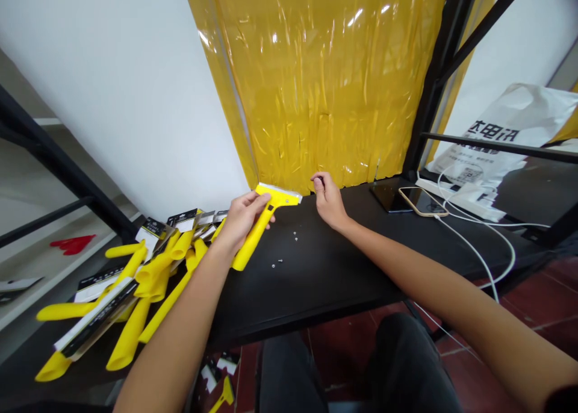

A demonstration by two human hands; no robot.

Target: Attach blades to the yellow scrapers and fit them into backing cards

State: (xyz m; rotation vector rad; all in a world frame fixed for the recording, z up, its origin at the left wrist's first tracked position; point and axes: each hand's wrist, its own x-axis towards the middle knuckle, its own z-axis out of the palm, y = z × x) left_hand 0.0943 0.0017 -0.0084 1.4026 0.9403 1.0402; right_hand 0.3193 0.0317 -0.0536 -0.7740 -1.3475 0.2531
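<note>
My left hand [246, 217] is closed around the neck of a yellow scraper [255, 238]. The scraper's wide head points up and to the right, with a silvery strip along its top edge and a small screw near the right end. Its handle slants down toward the table. To the right of the scraper, my right hand [329, 201] is raised over the black table [325, 280] with its fingers curled in. Whatever those fingers hold, if anything, is hidden. Between and below the hands lie several tiny metal screws [280, 260].
Yellow scraper handles and packaged blades [149, 280] are piled on the left. Two phones [422, 201], white cables [490, 268] and a power strip [465, 197] lie at the right, near a white plastic bag [506, 130]. A yellow strip curtain [334, 82] hangs behind the table.
</note>
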